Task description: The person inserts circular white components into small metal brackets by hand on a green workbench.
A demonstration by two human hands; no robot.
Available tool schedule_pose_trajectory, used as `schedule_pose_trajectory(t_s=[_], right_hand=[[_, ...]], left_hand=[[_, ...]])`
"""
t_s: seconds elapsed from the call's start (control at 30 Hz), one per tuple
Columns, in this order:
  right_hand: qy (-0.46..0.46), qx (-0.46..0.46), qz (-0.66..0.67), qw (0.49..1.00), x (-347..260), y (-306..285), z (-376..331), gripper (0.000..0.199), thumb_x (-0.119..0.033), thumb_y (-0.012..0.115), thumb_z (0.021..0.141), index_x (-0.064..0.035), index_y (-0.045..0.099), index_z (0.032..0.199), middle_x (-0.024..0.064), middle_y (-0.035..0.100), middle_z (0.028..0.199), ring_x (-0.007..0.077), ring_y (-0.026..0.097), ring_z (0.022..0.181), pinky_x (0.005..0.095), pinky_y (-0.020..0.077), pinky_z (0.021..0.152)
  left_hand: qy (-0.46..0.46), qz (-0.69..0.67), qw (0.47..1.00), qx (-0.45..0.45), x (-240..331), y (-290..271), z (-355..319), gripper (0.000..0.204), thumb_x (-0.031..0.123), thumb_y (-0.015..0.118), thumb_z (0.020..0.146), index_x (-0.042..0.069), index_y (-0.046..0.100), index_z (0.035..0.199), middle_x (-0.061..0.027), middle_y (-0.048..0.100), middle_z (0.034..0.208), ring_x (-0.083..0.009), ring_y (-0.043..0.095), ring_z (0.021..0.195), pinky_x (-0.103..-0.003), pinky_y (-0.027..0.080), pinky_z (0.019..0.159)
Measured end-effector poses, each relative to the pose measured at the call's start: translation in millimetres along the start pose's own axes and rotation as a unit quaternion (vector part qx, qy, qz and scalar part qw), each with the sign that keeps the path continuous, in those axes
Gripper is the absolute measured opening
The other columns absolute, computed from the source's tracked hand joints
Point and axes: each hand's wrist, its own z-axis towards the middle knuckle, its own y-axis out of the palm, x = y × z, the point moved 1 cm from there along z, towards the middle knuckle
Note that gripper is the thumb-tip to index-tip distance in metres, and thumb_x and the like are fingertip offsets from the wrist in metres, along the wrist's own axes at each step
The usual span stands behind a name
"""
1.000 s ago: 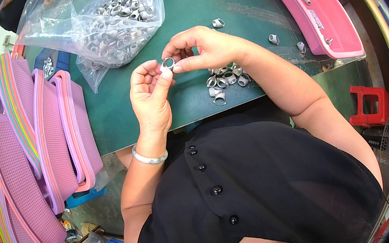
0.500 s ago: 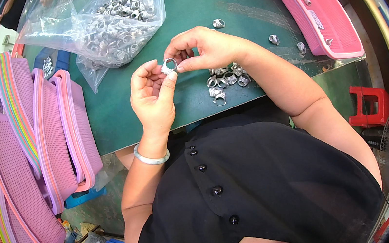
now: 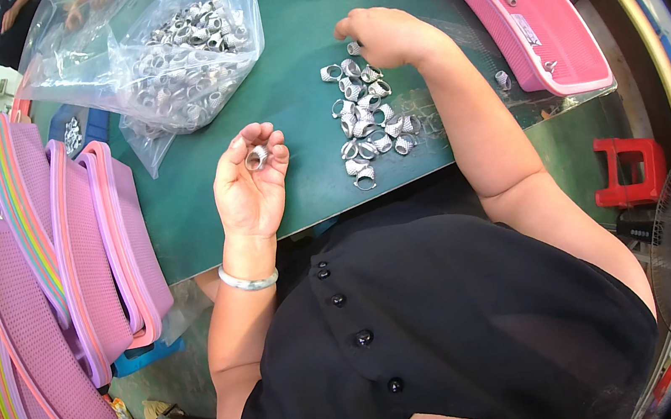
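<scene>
The left hand is raised, palm up, above the near edge of the green mat. Its fingers curl narrowly around a single small metal ring, pinched at the fingertips so that the ring's open side faces up toward the person, as if held where it can be looked at. A silver bracelet sits on that wrist.

The right hand reaches further out over the mat and rests at the far end of a loose pile of rings of the same kind, which lie spread in a strip down the middle of the mat, within easy reach of both hands. Its fingers are bent down onto the topmost pieces; whether they have closed on one cannot be told, as the knuckles hide the tips.

A clear plastic bag full of the same metal rings lies open on the mat's far left, its mouth turned toward the pile. A pink basket stands to the right, holding only a couple of pieces. Stacked pink and purple baskets lean beside the table on the left.
</scene>
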Motion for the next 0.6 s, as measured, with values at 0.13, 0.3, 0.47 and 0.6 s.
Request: schedule_pose_trajectory(t_s=[0.13, 0.3, 0.47, 0.6], right_hand=[[-0.018, -0.015, -0.008, 1.000, 1.3, 0.9, 0.7, 0.030, 0.002, 0.053, 0.072, -0.0046, 0.061, 0.099, 0.0152, 0.062, 0.094, 0.0319, 0.058, 0.093, 0.0399, 0.0470, 0.079], [-0.009, 0.037, 0.020, 0.999, -4.7, 4.3, 5.4, 0.023, 0.003, 0.051, 0.072, -0.0026, 0.063, 0.091, 0.0162, 0.064, 0.085, 0.0336, 0.061, 0.084, 0.0405, 0.0482, 0.073], [-0.037, 0.096, 0.074, 0.992, -7.0, 3.4, 8.9, 0.020, 0.000, 0.052, 0.075, -0.0018, 0.062, 0.092, 0.0146, 0.064, 0.085, 0.0319, 0.061, 0.082, 0.0375, 0.0484, 0.071], [-0.189, 0.145, 0.258, 0.936, -26.4, 7.5, 6.8, 0.019, 0.000, 0.054, 0.078, -0.0021, 0.062, 0.095, 0.0121, 0.064, 0.086, 0.0267, 0.062, 0.077, 0.0332, 0.0488, 0.069]], left_hand=[[-0.007, 0.052, 0.998, 0.033, -1.5, -3.2, -0.8, 0.020, 0.017, 0.052, 0.088, -0.001, 0.056, 0.094, -0.0113, 0.057, 0.093, -0.0201, 0.055, 0.082, -0.029, 0.047, 0.069], [-0.028, 0.122, 0.991, 0.053, -2.8, 0.8, -3.1, 0.017, 0.016, 0.053, 0.088, 0.001, 0.056, 0.094, -0.0075, 0.056, 0.085, -0.0145, 0.050, 0.070, -0.024, 0.042, 0.057], [-0.019, 0.175, 0.983, 0.054, -3.5, 5.9, -5.5, 0.017, 0.016, 0.053, 0.089, 0.001, 0.056, 0.098, -0.0070, 0.057, 0.083, -0.0106, 0.047, 0.062, -0.021, 0.037, 0.050], [-0.030, 0.209, 0.976, 0.048, -3.3, 11.9, -6.1, 0.027, 0.025, 0.054, 0.091, 0.001, 0.055, 0.103, -0.0075, 0.057, 0.083, -0.0091, 0.045, 0.059, -0.019, 0.035, 0.047]])
